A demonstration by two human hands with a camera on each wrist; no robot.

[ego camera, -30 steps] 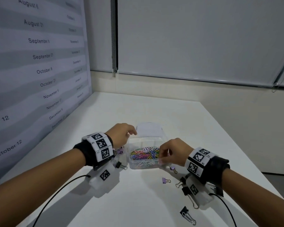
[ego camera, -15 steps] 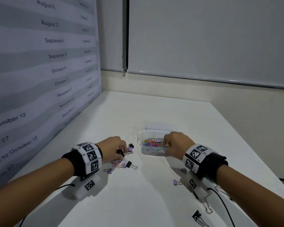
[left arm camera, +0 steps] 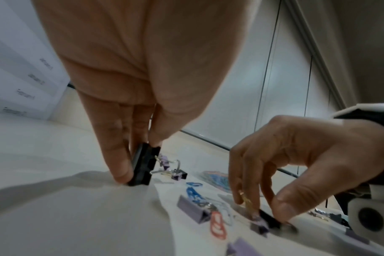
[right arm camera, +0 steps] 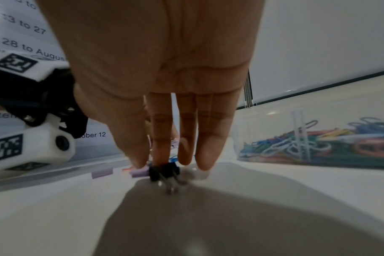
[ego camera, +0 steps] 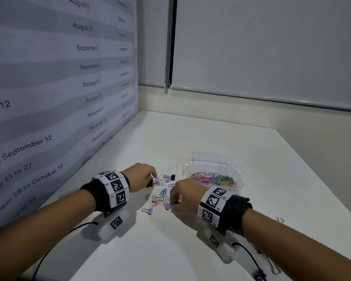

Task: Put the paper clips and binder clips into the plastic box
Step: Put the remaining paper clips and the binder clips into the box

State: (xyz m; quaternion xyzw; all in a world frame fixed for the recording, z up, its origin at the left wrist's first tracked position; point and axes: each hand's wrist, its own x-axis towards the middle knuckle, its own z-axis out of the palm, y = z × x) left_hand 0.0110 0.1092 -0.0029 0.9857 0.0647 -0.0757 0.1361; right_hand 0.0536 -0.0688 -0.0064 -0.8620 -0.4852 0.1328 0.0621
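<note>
Table: right hand now off box.

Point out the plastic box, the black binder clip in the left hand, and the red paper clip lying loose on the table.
plastic box [ego camera: 238, 186]: head view, its clear near right corner wall.
black binder clip [left arm camera: 143, 166]: left wrist view, the flat black side of its body, which the left hand [left arm camera: 129, 69] pinches.
red paper clip [left arm camera: 218, 225]: left wrist view, its wire loop.

Clear plastic box holds coloured paper clips
</note>
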